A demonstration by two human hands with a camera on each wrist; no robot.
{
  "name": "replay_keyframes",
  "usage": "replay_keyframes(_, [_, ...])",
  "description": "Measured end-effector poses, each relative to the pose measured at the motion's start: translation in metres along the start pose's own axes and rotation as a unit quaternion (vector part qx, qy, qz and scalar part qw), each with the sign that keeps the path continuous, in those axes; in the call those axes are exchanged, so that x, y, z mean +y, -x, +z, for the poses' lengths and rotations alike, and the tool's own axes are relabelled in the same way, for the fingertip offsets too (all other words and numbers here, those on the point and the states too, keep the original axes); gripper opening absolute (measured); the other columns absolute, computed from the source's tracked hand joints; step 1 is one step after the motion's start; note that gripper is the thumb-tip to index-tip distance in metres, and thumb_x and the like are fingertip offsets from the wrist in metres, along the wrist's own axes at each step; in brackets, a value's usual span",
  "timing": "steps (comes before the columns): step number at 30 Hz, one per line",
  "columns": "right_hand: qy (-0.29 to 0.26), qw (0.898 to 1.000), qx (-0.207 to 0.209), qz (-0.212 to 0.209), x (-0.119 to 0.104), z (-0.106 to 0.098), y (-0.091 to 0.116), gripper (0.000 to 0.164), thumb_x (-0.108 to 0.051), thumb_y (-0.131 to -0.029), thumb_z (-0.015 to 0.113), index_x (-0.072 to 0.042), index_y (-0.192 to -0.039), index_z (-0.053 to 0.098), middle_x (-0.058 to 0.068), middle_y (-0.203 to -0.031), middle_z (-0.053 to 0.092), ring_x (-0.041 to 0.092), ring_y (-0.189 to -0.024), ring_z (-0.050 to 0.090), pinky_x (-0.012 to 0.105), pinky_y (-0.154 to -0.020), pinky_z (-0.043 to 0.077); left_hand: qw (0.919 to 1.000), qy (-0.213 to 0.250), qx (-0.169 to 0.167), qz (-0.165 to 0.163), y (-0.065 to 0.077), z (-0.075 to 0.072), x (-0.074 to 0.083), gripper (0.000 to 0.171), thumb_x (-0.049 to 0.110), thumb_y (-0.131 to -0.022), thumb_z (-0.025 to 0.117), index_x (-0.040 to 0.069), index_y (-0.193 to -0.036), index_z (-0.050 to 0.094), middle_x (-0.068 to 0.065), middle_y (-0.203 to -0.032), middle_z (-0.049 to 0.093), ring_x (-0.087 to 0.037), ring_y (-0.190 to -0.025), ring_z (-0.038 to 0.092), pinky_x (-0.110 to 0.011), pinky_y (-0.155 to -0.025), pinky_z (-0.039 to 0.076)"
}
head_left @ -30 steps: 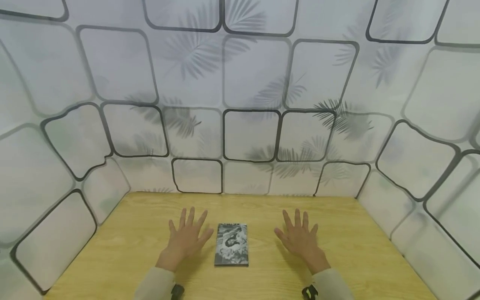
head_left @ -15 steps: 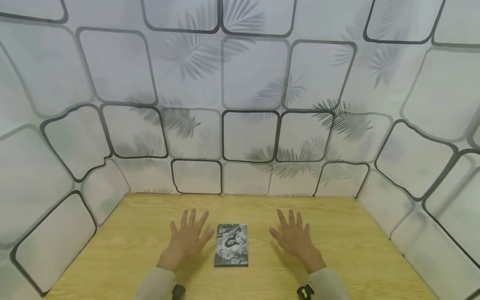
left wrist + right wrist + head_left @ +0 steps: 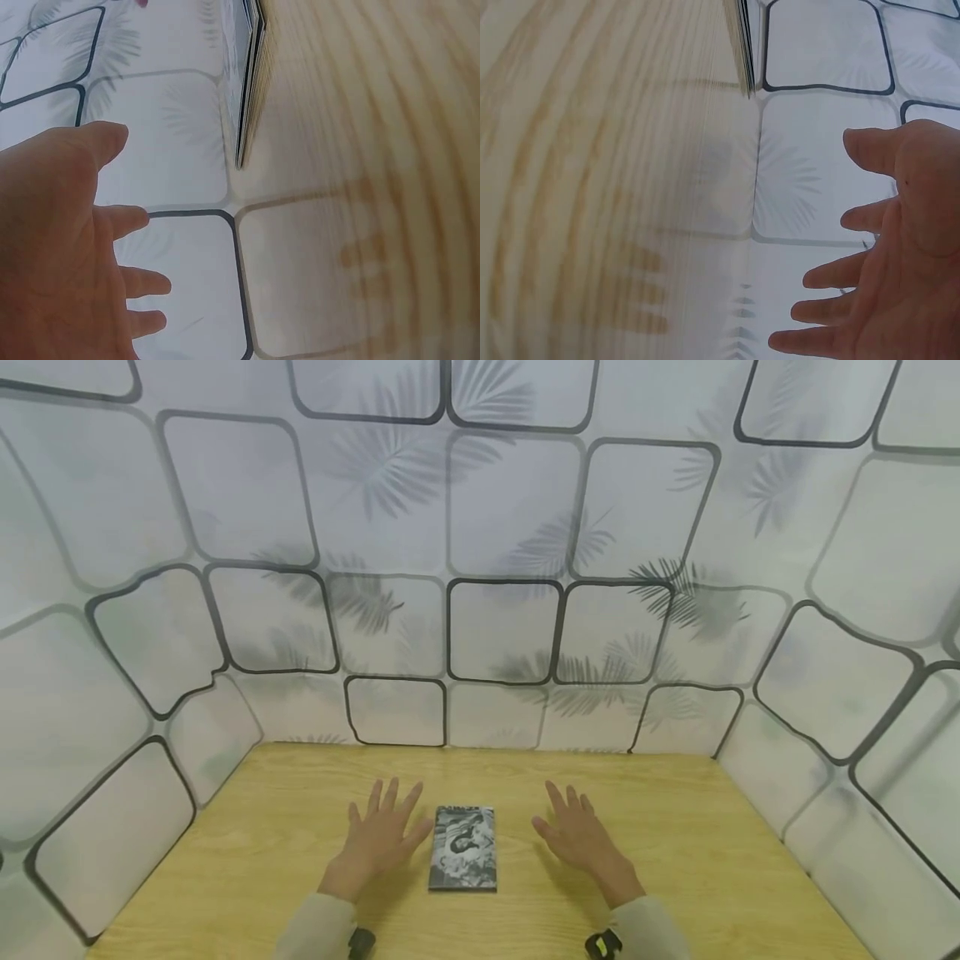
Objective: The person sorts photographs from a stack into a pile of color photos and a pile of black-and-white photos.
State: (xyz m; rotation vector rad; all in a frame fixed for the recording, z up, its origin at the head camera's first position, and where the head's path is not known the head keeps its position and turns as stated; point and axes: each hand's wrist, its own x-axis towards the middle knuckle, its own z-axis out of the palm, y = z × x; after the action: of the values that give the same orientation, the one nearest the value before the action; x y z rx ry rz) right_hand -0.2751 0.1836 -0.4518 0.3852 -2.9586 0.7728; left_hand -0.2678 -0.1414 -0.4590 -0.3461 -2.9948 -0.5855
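A thin booklet point(image 3: 462, 849) with a black-and-white picture on its cover lies flat between my two hands. Its layered page edges show in the left wrist view, where the booklet point(image 3: 246, 82) is cut off at the top, and a sliver of the booklet point(image 3: 744, 45) appears in the right wrist view. My left hand point(image 3: 375, 843) hovers just left of it, fingers spread, thumb close to its left edge. On the other side my right hand point(image 3: 585, 843) hangs above the table with straight fingers, a wider gap from the booklet. Neither hand holds anything.
The wooden table point(image 3: 480, 935) is pale yellow and glossy. A curtain-like wall point(image 3: 502, 631) with dark rounded squares and leaf prints encloses it at the back and both sides. Dark bands with small devices point(image 3: 602, 945) sit at both wrists.
My right hand has moved left, closer to the booklet. The left hand has shifted slightly right. The booklet stays where it was.
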Motion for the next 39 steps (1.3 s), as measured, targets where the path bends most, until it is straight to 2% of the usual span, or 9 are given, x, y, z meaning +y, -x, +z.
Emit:
replay_keyframes(10, [-0.011,1.000,-0.007,-0.012,-0.003,0.005,-0.003,0.065,-0.030,-0.107,0.053,0.003,-0.158,0.031,0.048,-0.155,0.027,0.072,-0.140,0.026,0.079,-0.113,0.029,1.0000,0.006,-0.005,-0.003,-0.002,0.000,0.000,0.067,0.052,-0.106,0.047,0.019,-0.162,0.032,-0.028,-0.168,0.022,-0.052,-0.157,0.011,-0.086,-0.115,0.009])
replay_keyframes(18, [-0.049,0.999,-0.015,-0.007,-0.006,0.012,-0.002,0.065,-0.029,-0.106,0.054,0.002,-0.158,0.030,0.045,-0.156,0.028,0.068,-0.142,0.028,0.078,-0.115,0.028,0.9997,0.018,-0.013,0.000,0.000,0.006,0.000,0.065,0.050,-0.106,0.048,0.016,-0.161,0.036,-0.029,-0.167,0.025,-0.054,-0.156,0.014,-0.086,-0.114,0.009])
replay_keyframes(22, [-0.063,0.998,0.000,-0.021,-0.008,0.013,-0.004,0.059,-0.027,-0.106,0.056,0.005,-0.153,0.039,0.038,-0.153,0.041,0.060,-0.140,0.040,0.072,-0.115,0.035,0.9995,0.030,-0.011,0.008,-0.002,0.006,0.004,0.064,0.048,-0.106,0.050,0.015,-0.160,0.038,-0.028,-0.165,0.030,-0.053,-0.155,0.019,-0.085,-0.114,0.016])
replay_keyframes(26, [-0.070,0.997,0.007,-0.029,-0.014,0.008,-0.007,0.051,-0.026,-0.105,0.059,0.006,-0.144,0.051,0.030,-0.144,0.055,0.052,-0.134,0.051,0.066,-0.112,0.042,0.9995,0.027,-0.004,0.016,-0.004,0.002,0.010,0.062,0.044,-0.106,0.051,0.013,-0.159,0.039,-0.028,-0.161,0.037,-0.053,-0.150,0.030,-0.082,-0.111,0.029])
replay_keyframes(29, [-0.076,0.997,0.000,-0.013,-0.018,0.006,-0.009,0.047,-0.025,-0.103,0.062,0.004,-0.139,0.056,0.028,-0.139,0.060,0.049,-0.128,0.057,0.064,-0.106,0.048,0.9991,0.039,-0.002,0.015,-0.005,0.001,0.012,0.060,0.039,-0.105,0.054,0.010,-0.156,0.042,-0.029,-0.156,0.043,-0.054,-0.143,0.040,-0.080,-0.104,0.040])
replay_keyframes(32, [-0.098,0.995,-0.007,0.012,-0.023,0.008,-0.009,0.043,-0.024,-0.102,0.064,0.002,-0.136,0.060,0.027,-0.133,0.064,0.047,-0.119,0.063,0.060,-0.097,0.055,0.9974,0.071,-0.005,0.004,-0.003,0.003,0.013,0.058,0.036,-0.104,0.056,0.007,-0.154,0.045,-0.028,-0.152,0.048,-0.054,-0.137,0.046,-0.077,-0.101,0.045])
replay_keyframes(36, [-0.130,0.991,-0.004,0.037,-0.029,0.009,-0.010,0.041,-0.024,-0.100,0.066,0.001,-0.133,0.063,0.024,-0.123,0.069,0.041,-0.109,0.068,0.054,-0.086,0.060,0.9933,0.116,-0.003,0.002,0.000,0.004,0.015,0.055,0.031,-0.104,0.058,0.003,-0.150,0.049,-0.030,-0.146,0.053,-0.053,-0.133,0.051,-0.072,-0.105,0.046])
replay_keyframes(39, [-0.148,0.988,0.000,0.035,-0.032,0.012,-0.013,0.038,-0.022,-0.099,0.067,0.002,-0.129,0.065,0.021,-0.115,0.072,0.035,-0.096,0.071,0.048,-0.078,0.062,0.9902,0.139,0.005,0.011,0.001,0.005,0.017,0.051,0.026,-0.103,0.059,-0.002,-0.145,0.053,-0.031,-0.141,0.057,-0.052,-0.130,0.054,-0.068,-0.109,0.045])
